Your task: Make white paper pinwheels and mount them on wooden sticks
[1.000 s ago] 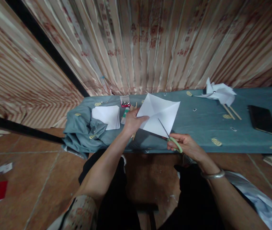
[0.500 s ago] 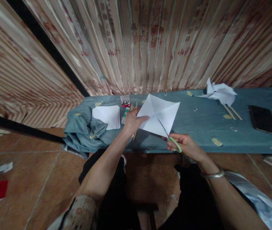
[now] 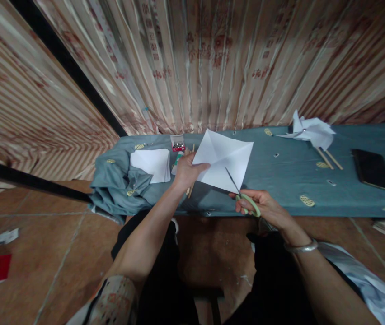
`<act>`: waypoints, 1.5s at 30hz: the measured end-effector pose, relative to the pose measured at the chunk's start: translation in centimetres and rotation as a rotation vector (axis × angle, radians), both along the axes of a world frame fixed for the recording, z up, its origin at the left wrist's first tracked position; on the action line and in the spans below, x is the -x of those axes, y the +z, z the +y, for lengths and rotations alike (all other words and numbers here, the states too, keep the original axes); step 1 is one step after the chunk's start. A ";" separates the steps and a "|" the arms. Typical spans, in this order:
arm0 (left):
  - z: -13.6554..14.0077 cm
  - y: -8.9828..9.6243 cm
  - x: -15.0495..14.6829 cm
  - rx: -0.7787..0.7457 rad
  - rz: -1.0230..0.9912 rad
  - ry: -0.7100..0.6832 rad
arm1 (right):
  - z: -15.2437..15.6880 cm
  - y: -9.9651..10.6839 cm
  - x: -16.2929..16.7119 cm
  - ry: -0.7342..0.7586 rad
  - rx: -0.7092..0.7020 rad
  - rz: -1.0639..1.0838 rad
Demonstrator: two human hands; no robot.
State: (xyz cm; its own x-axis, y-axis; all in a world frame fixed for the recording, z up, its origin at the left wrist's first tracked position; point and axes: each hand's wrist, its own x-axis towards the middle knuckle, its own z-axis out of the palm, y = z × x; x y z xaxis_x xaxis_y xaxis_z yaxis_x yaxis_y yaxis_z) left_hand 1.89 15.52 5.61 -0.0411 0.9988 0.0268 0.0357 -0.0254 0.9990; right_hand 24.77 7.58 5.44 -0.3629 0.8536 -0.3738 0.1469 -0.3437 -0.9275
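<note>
A square sheet of white paper [image 3: 222,151] with diagonal creases is pinched at its left corner by my left hand [image 3: 188,172], the thumb lying on top. My right hand [image 3: 259,203] grips green-handled scissors [image 3: 251,205] at the paper's near corner. One dark blade lies over the sheet along the crease toward its middle; the other blade is hidden beneath. Beside my left hand lie a green and white tube [image 3: 178,161] and several thin wooden sticks [image 3: 190,192], partly covered by the hand and paper.
A stack of white paper [image 3: 152,164] and a small open box of metal pins [image 3: 178,143] are on the left of the blue-green cloth [image 3: 280,180]. White paper pinwheels [image 3: 314,131] on sticks and a black phone-like slab [image 3: 373,169] lie at the right. A curtain [image 3: 206,67] hangs behind.
The paper has shifted slightly up and left with my left hand. The scissors' handles have spread apart a little and swung slightly to the right.
</note>
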 end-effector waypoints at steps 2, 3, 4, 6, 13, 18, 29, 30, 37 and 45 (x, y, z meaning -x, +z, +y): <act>0.0 0.0 0.1 -0.002 -0.012 -0.001 | 0.0 0.0 -0.1 0.000 0.010 0.005; 0.1 -0.1 0.1 -0.004 -0.014 0.000 | 0.0 0.0 -0.1 0.004 0.015 0.009; 0.1 -0.1 0.1 -0.005 -0.010 0.001 | 0.0 0.1 -0.2 0.007 0.020 0.011; 0.1 -0.1 0.1 -0.003 0.008 0.000 | 0.0 0.0 -0.2 0.014 0.025 0.014; -0.2 -0.1 -0.1 0.011 0.007 -0.034 | 0.0 -0.5 -0.2 0.020 0.007 0.018; -0.1 -0.3 -0.1 -0.001 0.015 -0.041 | 0.1 -0.7 -0.2 0.034 0.001 -0.003; -0.1 -0.1 -0.1 0.008 0.023 -0.022 | 0.0 0.0 -0.2 0.057 -0.016 -0.012; -0.1 -0.1 -0.1 0.005 0.017 -0.011 | 0.0 0.0 -0.2 0.059 -0.009 -0.016; -0.1 0.0 0.0 -0.002 -0.005 0.015 | -0.2 0.0 -0.1 0.050 0.004 -0.006; -0.5 -0.1 -0.2 0.015 0.042 -0.054 | -0.1 0.3 0.3 0.003 0.051 0.007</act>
State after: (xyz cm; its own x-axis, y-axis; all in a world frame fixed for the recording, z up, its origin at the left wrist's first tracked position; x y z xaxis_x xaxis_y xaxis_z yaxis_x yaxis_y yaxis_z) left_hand 2.14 15.02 5.50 0.0133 0.9998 0.0123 0.0765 -0.0133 0.9970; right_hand 24.47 7.47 5.71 -0.3685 0.8321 -0.4145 0.1418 -0.3904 -0.9097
